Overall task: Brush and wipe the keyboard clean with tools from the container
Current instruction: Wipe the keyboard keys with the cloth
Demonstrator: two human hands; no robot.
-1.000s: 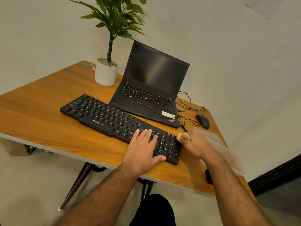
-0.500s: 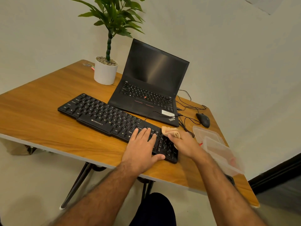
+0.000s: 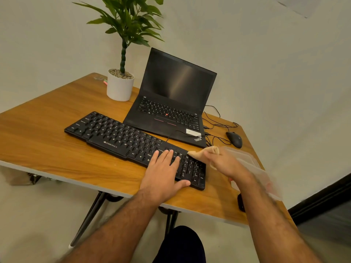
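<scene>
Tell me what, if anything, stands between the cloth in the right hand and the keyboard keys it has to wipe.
Nothing visible blocks it. The right hand holds the tan cloth at the far right end of the keyboard. The left hand rests flat on keys just beside it, covering that patch only.

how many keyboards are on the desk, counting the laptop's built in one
2. The black standalone keyboard lies across the desk's front, under the left hand. The other is built into the open laptop just behind it.
</scene>
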